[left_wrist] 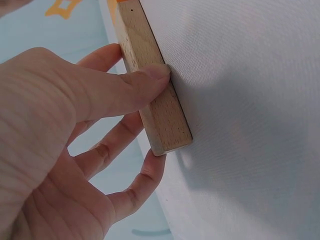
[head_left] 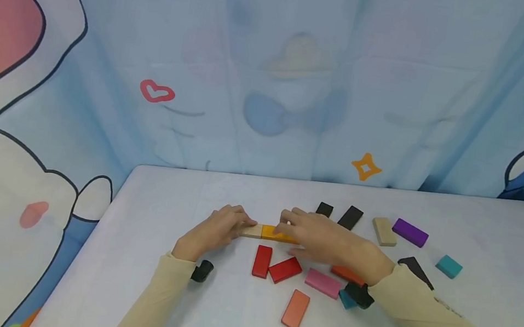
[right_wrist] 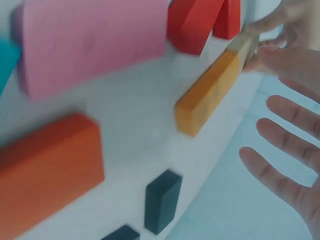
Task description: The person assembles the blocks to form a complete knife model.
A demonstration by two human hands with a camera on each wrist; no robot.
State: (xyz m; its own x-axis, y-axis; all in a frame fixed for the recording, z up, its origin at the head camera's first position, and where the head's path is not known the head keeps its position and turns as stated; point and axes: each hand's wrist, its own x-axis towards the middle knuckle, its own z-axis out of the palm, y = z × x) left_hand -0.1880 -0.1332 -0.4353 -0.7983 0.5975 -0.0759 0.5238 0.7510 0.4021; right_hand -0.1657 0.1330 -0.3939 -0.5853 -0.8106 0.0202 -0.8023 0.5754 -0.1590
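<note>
My left hand (head_left: pixel 219 228) pinches a plain wooden block (left_wrist: pixel 172 120), the thumb on its near face and the fingers behind and at its end. End to end with it, on its right, lies a yellow block (right_wrist: pixel 210 92); together they form a straight row on the white table. Over the yellow block hovers my right hand (head_left: pixel 319 236), its fingers spread and loosely extended in the right wrist view. The right thumb is close to where the two blocks meet; whether it touches them I cannot tell.
In front of the row lie two red blocks (head_left: pixel 262 261), a pink block (head_left: pixel 323 283) and an orange block (head_left: pixel 295 310). Beyond my right hand are black blocks (head_left: pixel 350 217), a tan block (head_left: pixel 384 231), a purple block (head_left: pixel 410 233) and a teal block (head_left: pixel 449 266). A curtain hangs behind.
</note>
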